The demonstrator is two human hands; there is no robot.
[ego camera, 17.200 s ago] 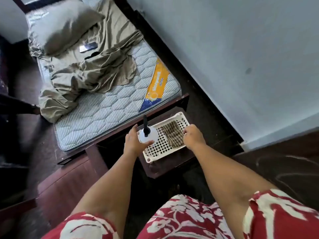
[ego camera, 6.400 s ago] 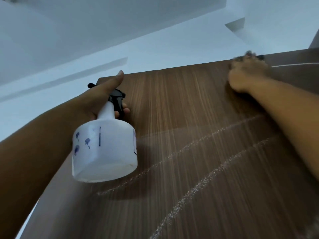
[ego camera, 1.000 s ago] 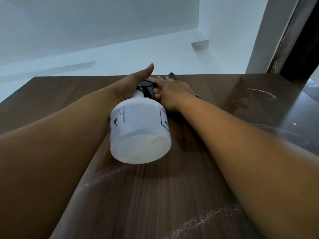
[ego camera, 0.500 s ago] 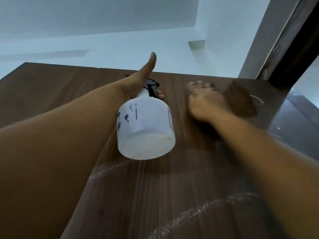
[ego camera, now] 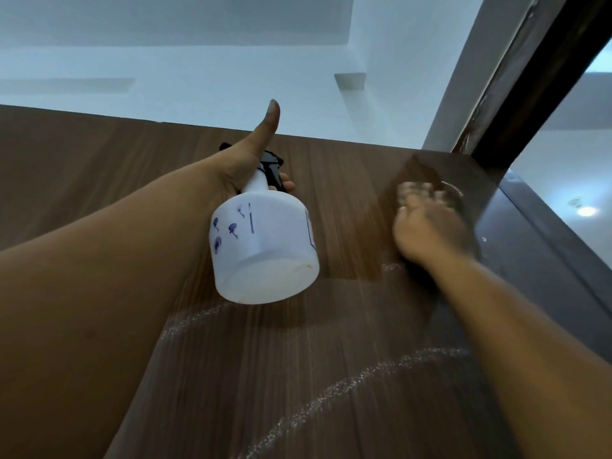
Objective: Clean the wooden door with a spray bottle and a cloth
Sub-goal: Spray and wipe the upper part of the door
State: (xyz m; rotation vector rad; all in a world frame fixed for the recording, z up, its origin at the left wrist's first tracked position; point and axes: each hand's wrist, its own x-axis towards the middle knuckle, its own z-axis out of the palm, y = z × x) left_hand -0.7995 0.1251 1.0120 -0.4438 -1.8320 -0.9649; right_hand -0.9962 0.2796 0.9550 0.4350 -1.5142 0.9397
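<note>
So my left hand is wrapped round the neck of the spray bottle, thumb sticking up, keeping it off the wooden door while I wipe. Bottle's long axis tilts away from me, nozzle toward the top of the door, base facing me. Right hand is blurry, pressing near the door's top right corner; I can't make out the cloth or the grip.

door: brown wood grain, smooth, slight sheen, pale streaks
spray bottle: matt white translucent plastic, black plastic trigger head
wall: matt white paint
</note>
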